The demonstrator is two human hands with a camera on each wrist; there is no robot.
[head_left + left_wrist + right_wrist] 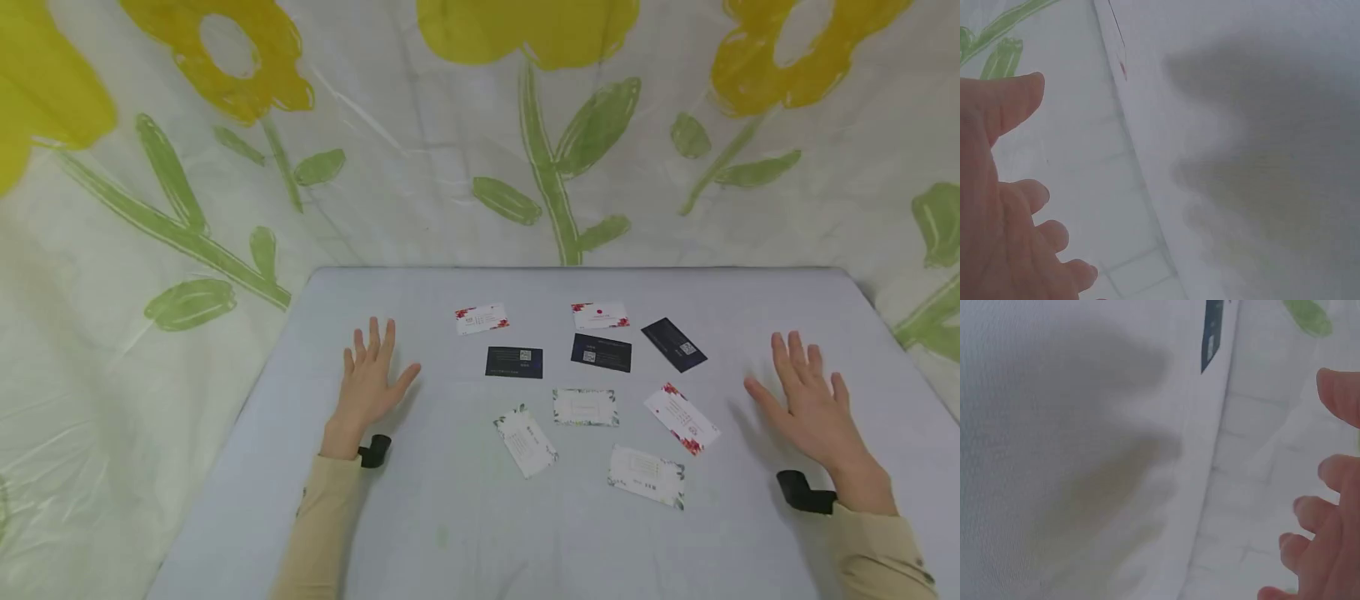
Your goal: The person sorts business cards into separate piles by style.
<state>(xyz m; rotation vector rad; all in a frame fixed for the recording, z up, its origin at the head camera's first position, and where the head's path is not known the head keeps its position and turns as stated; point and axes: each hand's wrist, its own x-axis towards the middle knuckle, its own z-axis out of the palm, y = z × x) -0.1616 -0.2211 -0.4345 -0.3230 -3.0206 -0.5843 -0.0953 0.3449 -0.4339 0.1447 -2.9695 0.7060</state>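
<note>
Several business cards lie spread over the middle of the table [450, 500]. Three are dark: one at the left [514, 362], a dark card in the middle [601, 352] and a tilted dark card [674, 344]. White cards with red flowers include a back-left card [482, 318], a back-middle card [600, 315] and a slanted card [682, 418]. Leaf-edged white cards are a middle card [586, 407], a tilted card [526, 442] and a front card [647, 477]. Left of them my left hand [367, 387] spreads its fingers, holding nothing. My right hand [813, 412], equally spread, is right of them, nearest the slanted red-flowered card.
Behind the table hangs a pale sheet [375, 208] printed with yellow flowers and green stems. Each wrist carries a black camera, a left one [376, 451] and a right one [804, 492]. Both wrist views show blurred hand shadows on the tabletop.
</note>
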